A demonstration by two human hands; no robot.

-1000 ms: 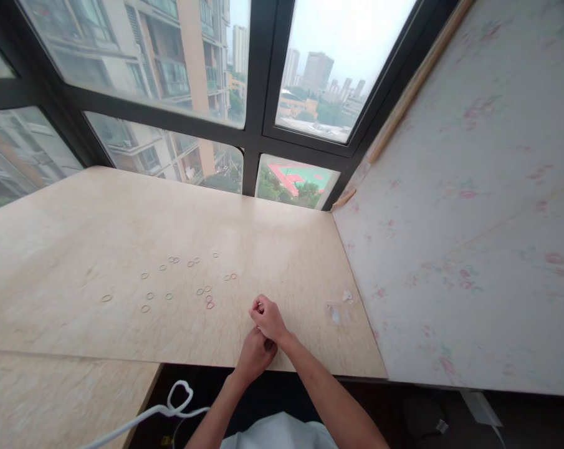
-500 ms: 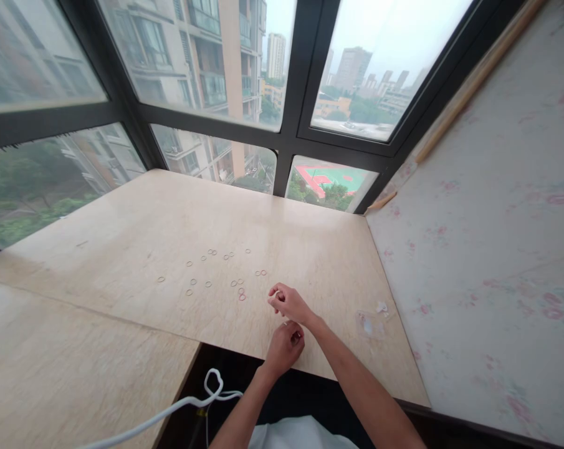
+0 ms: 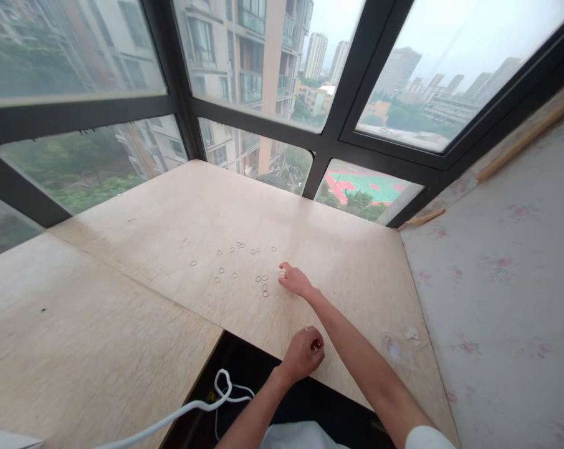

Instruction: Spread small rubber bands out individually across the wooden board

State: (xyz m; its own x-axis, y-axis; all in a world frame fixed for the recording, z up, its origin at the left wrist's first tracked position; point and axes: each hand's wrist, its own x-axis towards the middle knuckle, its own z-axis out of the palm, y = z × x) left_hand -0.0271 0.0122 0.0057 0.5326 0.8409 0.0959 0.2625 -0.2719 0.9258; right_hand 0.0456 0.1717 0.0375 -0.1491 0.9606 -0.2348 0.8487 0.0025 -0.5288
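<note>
Two hands: one person's, bare, well apart from each other, both over the near right part of the tabletop [image 3: 160,206].
Right hand: [image 3: 295,279] farther out, just right of the ring cluster. Thumb and forefinger parted, a pale ring [image 3: 282,272] showing in the gap. Can't tell if the fingers touch it.
Left hand: [image 3: 305,350] at the near edge, fingers curled into a loose fist. Can't tell whether it grips anything. Thin pale band [image 3: 306,329] shows near a knuckle.
Rings: over a dozen thin loops [image 3: 235,275] lying flat, spread left and far left of the right hand. Some pairs touch or nearly touch.
Red ring: [image 3: 265,294] near side of the spread, next to a paler ring, left of the right hand.
Clear bag: [image 3: 396,348] on the table to the right, beyond the right forearm, something whitish inside. Small white piece [image 3: 411,335] just beside it, on the far right side.
White cable: [image 3: 183,408] looped near left, by the dark gap at the table edge.
Wall: [image 3: 501,299] floral paper, right side.
Window: dark frame [image 3: 258,128] along the far side, buildings and a green-and-red court [image 3: 370,187] outside.
</note>
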